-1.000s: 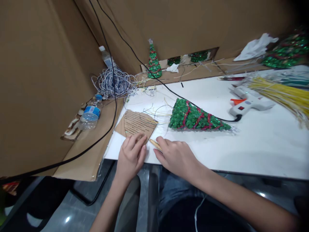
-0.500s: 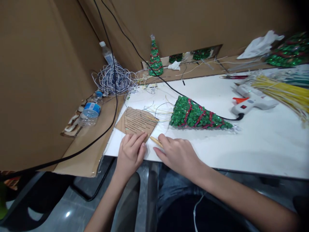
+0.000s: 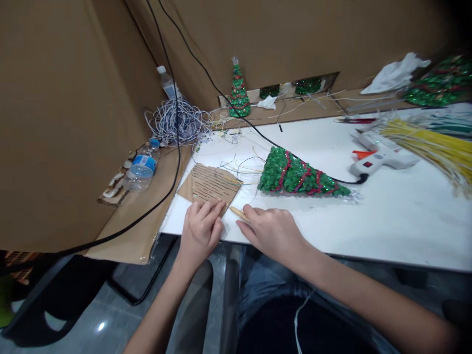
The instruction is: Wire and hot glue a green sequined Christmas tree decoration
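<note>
Cardboard (image 3: 216, 183) needs the left hand (image 3: 201, 223), grip unclear, bracing it while the right hand (image 3: 273, 230), closed on the tool (image 3: 238, 213), steers.

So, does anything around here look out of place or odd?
Maybe. The green tree lies on its side as if tipped over, loose wires by its base, while another tree stands upright behind. A messy tangle of pale wire fills the back-left corner. The cardboard under the left hand carries dark streaks.

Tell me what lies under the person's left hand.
The cardboard piece runs partly under the left hand, with white tabletop visible beside it. Whatever else lies beneath the hand is covered and cannot be seen.
</note>
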Tool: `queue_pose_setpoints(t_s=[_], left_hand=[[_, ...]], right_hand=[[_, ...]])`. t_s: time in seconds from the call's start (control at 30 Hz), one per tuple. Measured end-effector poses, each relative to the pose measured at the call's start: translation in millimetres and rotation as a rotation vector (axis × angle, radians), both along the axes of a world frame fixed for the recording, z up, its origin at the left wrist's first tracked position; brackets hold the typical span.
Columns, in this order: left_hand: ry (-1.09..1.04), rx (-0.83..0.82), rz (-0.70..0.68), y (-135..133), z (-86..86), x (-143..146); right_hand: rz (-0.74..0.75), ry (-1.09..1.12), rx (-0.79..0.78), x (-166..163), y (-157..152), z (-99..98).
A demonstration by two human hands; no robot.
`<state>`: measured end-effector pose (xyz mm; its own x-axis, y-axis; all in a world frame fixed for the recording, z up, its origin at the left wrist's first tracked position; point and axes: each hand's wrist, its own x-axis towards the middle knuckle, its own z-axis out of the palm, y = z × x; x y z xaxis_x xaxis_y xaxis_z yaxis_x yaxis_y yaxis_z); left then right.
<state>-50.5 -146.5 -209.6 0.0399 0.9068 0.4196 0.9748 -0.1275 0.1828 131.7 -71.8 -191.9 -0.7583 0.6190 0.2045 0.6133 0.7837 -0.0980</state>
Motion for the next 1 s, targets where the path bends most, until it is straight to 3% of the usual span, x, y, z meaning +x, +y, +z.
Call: queue_pose_setpoints(t_s=[0.23, 0.4, 1.0], left_hand=[[0.022, 0.002, 0.030, 0, -0.4, 3], [0.016, 0.009, 0.014, 0, -1.3, 2], [-0.001, 0.033, -0.011, 2, -3.7, 6]], right_hand=[[0.073, -0.042, -0.007, 1, 5, 4.1], [0.029, -0.057, -0.021, 3, 4, 7.8], [0.132, -0.075, -0.017, 17, 13, 4.1]])
